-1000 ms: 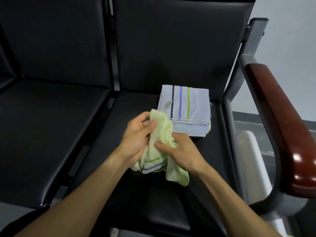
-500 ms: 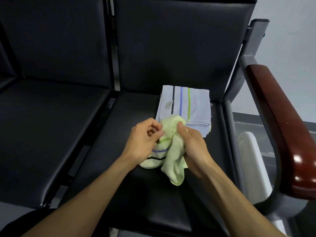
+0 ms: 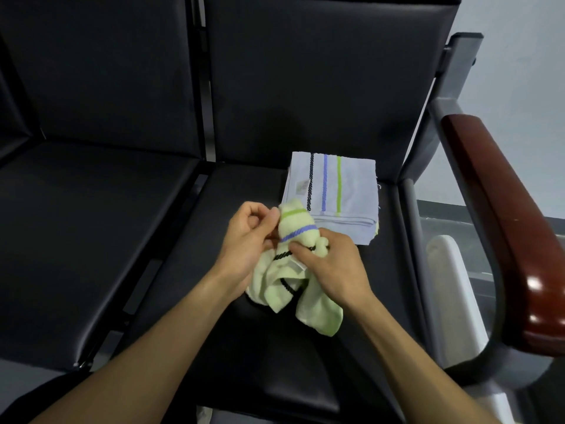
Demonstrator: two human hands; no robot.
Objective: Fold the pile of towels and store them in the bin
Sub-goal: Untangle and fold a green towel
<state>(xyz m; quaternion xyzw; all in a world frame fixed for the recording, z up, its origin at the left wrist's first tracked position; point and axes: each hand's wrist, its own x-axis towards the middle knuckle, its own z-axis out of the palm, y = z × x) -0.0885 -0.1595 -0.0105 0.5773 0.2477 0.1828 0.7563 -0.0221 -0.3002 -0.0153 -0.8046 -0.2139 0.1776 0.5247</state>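
Pale green and bunched, the striped towel hung upright between both hands just above the black seat, the left hand pinching its top and the right hand gripping mid-length, the folded lavender towel lying just beyond.

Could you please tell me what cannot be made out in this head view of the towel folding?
- Crumpled pale green striped towel: its middle is hidden by the left hand and right hand gripping it.
- Folded pale blue striped towel stack: the count is unclear; the near corner is covered by the green towel.
- White plastic object: possibly the bin, mostly hidden by the black chair's frame.
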